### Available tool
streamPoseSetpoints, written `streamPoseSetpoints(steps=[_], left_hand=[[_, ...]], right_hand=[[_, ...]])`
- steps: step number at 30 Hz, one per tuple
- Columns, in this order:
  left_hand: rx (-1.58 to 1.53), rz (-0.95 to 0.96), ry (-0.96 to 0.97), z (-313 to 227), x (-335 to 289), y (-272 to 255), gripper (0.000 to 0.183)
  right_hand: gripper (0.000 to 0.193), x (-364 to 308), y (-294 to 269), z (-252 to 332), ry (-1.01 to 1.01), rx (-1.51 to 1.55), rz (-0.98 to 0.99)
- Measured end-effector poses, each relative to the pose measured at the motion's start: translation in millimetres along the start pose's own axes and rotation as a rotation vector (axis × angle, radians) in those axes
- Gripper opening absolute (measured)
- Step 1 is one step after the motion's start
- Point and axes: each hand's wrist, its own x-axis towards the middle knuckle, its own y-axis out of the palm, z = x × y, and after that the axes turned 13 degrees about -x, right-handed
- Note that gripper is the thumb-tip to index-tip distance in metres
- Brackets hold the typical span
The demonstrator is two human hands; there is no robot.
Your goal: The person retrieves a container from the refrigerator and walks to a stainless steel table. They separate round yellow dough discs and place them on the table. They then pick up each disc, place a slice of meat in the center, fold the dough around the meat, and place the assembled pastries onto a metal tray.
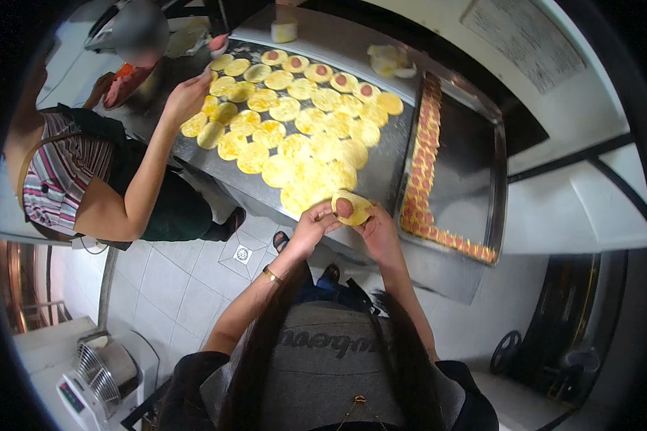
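Observation:
Above the near edge of the steel table, my left hand (316, 224) and my right hand (379, 235) pinch the two sides of a yellow dough round (359, 210). A pinkish-brown lump of meat filling (343, 208) sits on it, nearer my left fingers. Just beyond lie many flat dough rounds (285, 109), arranged in rows and overlapping at the near end. Several in the far row carry lumps of filling (321, 70). To the right, a dark metal tray (501, 165) holds filled pieces (423, 158) packed along its left side and near edge.
At the left a person in a striped top (57, 169) stretches an arm over the rounds, beside a mass of pink meat (122, 90). A small tub (284, 30) and a crumpled plastic bag (390, 61) stand on the back ledge. A white machine (104, 373) sits lower left.

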Motion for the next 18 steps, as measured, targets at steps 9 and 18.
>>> streamPoseSetpoints(steps=[9, 18], left_hand=[[0.983, 0.098, 0.008, 36.0, 3.4, 7.3, 0.027], [0.897, 0.148, 0.108, 47.1, -4.8, 4.7, 0.034]], right_hand=[[0.036, -33.0, -53.9, -49.3, -0.365, -0.790, -0.449], [0.032, -48.9, -53.6, -55.7, -0.197, -0.331, -0.410]])
